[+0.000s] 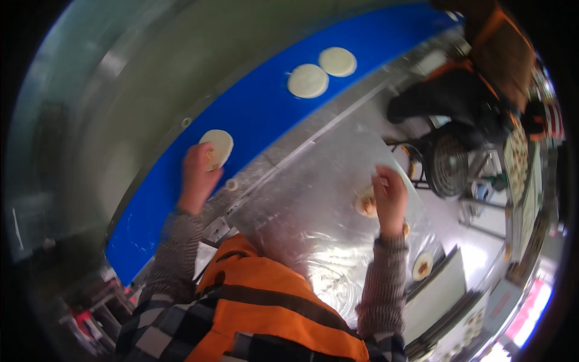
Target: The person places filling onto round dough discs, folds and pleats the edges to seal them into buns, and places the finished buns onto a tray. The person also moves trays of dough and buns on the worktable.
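My left hand (199, 175) is over the blue conveyor belt, its fingers curled at the near left edge of a flat round piece of dough (219, 145). A patch of brown filling shows on that dough beside the fingers. Over the metal table on the right, my right hand (392, 196) has its fingers drawn together; whatever they may hold is too small to make out. Just beside and partly under it lies a pale dough round with brown filling (365, 205). Farther along the belt, two plain dough rounds (308, 81) lie edge to edge.
A shiny metal table (289, 181) adjoins the blue belt (259, 90). Another filled dough round (423, 266) sits near its right edge, beside stacked trays (437, 295). A person in dark clothes and orange (470, 90) is at the far right, near a round stool (447, 164).
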Demonstrator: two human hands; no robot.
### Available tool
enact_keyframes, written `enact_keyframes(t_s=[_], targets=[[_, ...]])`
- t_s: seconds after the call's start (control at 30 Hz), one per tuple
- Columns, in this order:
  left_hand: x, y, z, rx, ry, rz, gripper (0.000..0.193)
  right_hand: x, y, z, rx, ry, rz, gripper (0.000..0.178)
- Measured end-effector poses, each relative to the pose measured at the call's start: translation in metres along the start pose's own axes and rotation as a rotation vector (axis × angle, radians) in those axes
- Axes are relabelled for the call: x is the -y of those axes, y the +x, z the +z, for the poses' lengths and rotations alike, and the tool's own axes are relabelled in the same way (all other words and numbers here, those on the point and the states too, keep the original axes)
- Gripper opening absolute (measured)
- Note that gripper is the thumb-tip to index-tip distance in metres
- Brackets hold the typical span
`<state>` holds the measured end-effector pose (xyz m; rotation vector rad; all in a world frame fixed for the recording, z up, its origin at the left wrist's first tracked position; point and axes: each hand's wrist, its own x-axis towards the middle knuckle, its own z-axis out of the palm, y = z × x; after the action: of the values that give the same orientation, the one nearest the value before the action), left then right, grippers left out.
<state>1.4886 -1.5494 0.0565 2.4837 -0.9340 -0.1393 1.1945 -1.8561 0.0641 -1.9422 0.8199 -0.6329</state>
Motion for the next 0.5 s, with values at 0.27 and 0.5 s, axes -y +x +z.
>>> enact_keyframes(t_s=[0.27,0.5], targets=[[0.124,-0.075,-0.03,0.076,-0.179,-0.355,0.049,0.053,0.201,0.215,0.431,-0.586,-0.646,0.042],[0.147,-0.117,-0.107,0.247,-0.672,-1.021,0.035,0.091,0.17,0.263,0.691,-0.66,-0.671,0.044]])
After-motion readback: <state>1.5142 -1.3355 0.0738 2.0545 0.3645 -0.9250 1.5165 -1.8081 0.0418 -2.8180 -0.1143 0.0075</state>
